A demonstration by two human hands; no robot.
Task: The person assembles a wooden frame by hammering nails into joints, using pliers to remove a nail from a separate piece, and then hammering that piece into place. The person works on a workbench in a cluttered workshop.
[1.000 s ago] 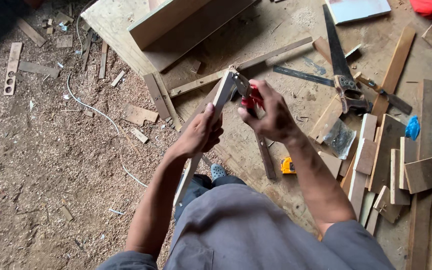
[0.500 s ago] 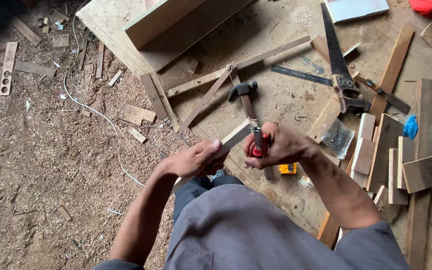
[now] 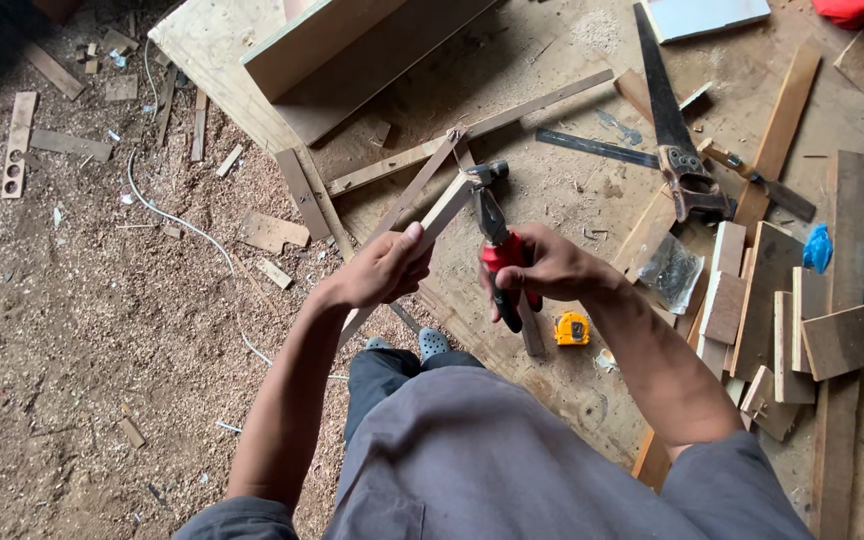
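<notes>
Clearly, the left hand [image 3: 384,268] gripped a thin wood strip [image 3: 442,212] while the right hand [image 3: 542,268] clamped red-handled pliers [image 3: 497,245] just beside it — the pliers might slip off and pinch the thumb.

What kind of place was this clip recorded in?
Most likely a rough carpentry workshop or woodworking site. Sawdust covers the ground, a handsaw lies on the plywood floor board, and offcut planks are piled at the right. The left hand holds a wooden strip; the right hand grips red-handled pliers.
</notes>
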